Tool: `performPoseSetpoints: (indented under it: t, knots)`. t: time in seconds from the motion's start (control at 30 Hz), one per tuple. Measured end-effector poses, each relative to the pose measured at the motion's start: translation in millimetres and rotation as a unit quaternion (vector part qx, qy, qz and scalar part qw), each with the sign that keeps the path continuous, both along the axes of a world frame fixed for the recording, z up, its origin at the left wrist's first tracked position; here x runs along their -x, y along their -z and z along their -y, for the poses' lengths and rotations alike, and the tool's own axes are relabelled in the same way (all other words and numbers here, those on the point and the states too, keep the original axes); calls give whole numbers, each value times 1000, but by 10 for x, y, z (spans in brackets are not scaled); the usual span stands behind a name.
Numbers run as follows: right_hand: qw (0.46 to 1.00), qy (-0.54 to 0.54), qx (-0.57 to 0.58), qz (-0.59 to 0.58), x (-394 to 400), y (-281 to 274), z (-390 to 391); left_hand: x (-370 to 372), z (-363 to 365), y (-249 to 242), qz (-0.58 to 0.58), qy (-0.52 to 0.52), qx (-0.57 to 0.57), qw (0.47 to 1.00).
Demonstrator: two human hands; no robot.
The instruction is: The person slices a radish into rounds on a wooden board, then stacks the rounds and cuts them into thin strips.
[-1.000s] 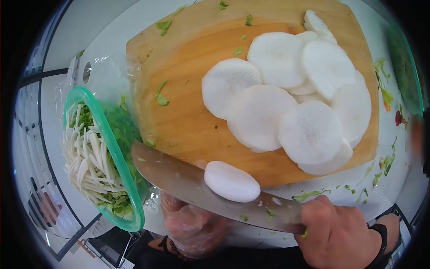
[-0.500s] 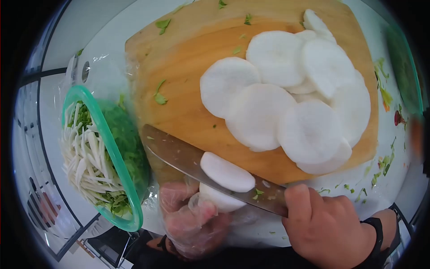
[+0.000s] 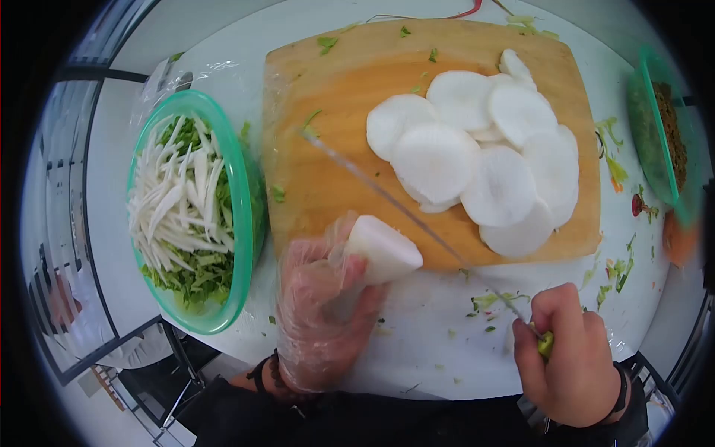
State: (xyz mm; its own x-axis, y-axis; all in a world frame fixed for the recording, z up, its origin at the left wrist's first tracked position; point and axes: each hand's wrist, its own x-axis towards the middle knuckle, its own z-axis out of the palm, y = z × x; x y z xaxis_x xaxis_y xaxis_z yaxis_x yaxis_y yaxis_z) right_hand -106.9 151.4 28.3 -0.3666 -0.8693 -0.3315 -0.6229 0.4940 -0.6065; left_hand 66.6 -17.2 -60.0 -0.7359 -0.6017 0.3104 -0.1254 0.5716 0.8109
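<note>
My left hand [image 3: 320,313], in a clear plastic glove, grips a white radish chunk [image 3: 383,252] with a flat cut face, at the near edge of the wooden cutting board [image 3: 320,186]. My right hand [image 3: 570,354] is closed on the handle of a knife [image 3: 395,206]. Its blade shows nearly edge-on, slanting up and left over the board, apart from the chunk. Several round radish slices [image 3: 436,162] lie overlapped on the board's right half.
Left of the board stands a green-rimmed bowl [image 3: 240,246] of white shreds and chopped greens. Another green bowl [image 3: 659,141] with brown contents sits at the far right, near something orange [image 3: 679,238]. Vegetable scraps [image 3: 618,272] litter the white table [image 3: 439,335].
The knife has come away from the radish, its blade turned edge-on, and my right hand has moved right. The radish chunk in my left hand is tilted up. The view has shifted.
</note>
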Motion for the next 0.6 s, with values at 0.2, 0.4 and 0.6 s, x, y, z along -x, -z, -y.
performPoseSetpoints:
  t: [0.2,0.4,0.6]
  knots:
    - [992,-82,19,-91,-168,59,-95,32,2,-146,113,-41,-193,974]
    - [989,-92,48,-103,-192,90,-144,87,-22,-181,115,-87,-277,950]
    - [989,-91,24,-116,-189,105,-133,131,-31,-182,95,-83,-269,955]
